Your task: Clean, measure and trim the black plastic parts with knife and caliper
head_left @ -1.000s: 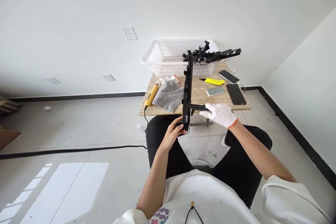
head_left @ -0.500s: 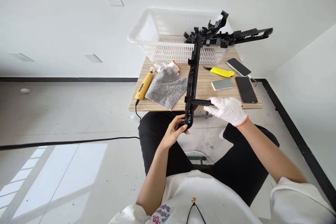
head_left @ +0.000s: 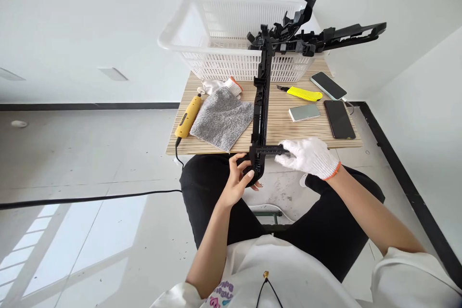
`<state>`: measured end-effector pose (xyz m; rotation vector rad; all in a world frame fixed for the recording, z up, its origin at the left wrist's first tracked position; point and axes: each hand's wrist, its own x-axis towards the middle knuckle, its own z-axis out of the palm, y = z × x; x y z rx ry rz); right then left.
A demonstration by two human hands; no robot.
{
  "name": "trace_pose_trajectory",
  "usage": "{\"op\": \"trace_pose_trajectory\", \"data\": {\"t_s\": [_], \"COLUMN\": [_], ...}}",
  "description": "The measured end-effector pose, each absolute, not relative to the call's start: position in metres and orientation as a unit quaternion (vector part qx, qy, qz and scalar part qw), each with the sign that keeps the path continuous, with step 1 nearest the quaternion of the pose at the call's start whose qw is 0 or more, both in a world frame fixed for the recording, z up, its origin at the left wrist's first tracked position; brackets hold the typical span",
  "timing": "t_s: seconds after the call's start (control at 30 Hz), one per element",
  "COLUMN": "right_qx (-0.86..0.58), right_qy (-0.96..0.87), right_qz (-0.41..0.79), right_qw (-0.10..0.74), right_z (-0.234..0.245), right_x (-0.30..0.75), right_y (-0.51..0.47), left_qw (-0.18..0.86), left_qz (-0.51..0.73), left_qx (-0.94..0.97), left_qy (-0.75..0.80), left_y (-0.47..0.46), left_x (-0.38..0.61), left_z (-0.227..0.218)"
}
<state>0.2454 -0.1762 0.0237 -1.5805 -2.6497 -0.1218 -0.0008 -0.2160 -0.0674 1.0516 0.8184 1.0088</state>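
My bare left hand (head_left: 238, 180) grips the near end of a long, narrow black plastic part (head_left: 260, 106). The part runs away from me, its far end at the basket's front rim. My right hand (head_left: 306, 156), in a white knit glove with an orange cuff, is closed on a black caliper (head_left: 270, 150) with scale marks along its beam. The caliper lies crosswise, its jaw end against the part just above my left fingers. Whether the jaws clasp the part I cannot tell.
A white basket (head_left: 216, 53) with more black plastic parts (head_left: 299, 41) stands at the table's (head_left: 277, 127) back. Left are a grey cloth (head_left: 224, 118), a glove (head_left: 234, 87) and a corded yellow tool (head_left: 188, 118); right, a yellow cutter (head_left: 303, 94), a pale green block (head_left: 304, 112) and two phones (head_left: 339, 119).
The caliper has moved down along the part towards my left hand, my gloved hand going with it. My left hand keeps its hold near the end. The view has shifted slightly.
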Motion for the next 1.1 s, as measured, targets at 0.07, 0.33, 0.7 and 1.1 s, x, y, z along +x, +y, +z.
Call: {"op": "trace_pose_trajectory", "data": {"t_s": [0.07, 0.33, 0.7, 1.1], "right_qx": [-0.477, -0.583, -0.792, -0.785], "right_qy": [-0.879, -0.788, -0.61, -0.618], "right_qz": [-0.011, 0.116, 0.013, 0.004], "right_qw": [-0.01, 0.157, 0.019, 0.03], "right_z": [0.027, 0.066, 0.042, 0.03], "right_x": [0.234, 0.272, 0.388, 0.395], "right_y": [-0.182, -0.147, 0.046, 0.049], "left_qw": [0.652, 0.633, 0.644, 0.655], "left_qz": [0.443, 0.453, 0.452, 0.457], "left_qx": [0.484, 0.457, 0.42, 0.404], "left_qy": [0.38, 0.43, 0.452, 0.445], "left_y": [-0.217, -0.215, -0.214, -0.213], "left_x": [0.004, 0.011, 0.01, 0.009], "left_z": [-0.066, -0.062, -0.067, -0.067]}}
